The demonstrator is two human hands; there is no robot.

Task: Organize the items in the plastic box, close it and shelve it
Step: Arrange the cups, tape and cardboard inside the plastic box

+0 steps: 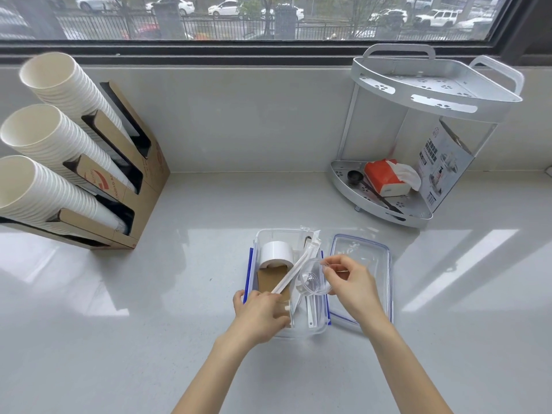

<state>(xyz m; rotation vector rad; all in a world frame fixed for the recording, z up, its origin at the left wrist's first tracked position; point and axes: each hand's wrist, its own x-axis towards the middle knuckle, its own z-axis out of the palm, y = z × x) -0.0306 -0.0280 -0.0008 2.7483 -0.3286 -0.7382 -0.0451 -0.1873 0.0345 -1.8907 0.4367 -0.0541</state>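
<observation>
An open clear plastic box (pixel 276 234) with blue side clips stands on the counter in front of me. Inside lie a white roll (pixel 276 253), brown paper (pixel 273 280), wrapped white straws (pixel 294 271) and a white spoon (pixel 310 312). Its clear lid (pixel 363 249) with a blue seal lies flat just right of the box. My left hand (pixel 260 312) rests in the box's near left corner, closed on the lower end of the wrapped straws. My right hand (pixel 349 282) pinches a clear plastic scoop (pixel 313 283) above the box's right half.
A two-tier white corner shelf (pixel 433 94) stands at the back right; its lower tier holds a tissue pack (pixel 385 176), a black spoon (pixel 357 176) and a printed box (pixel 442 162). A cardboard holder with three paper cup stacks (pixel 59 138) fills the left.
</observation>
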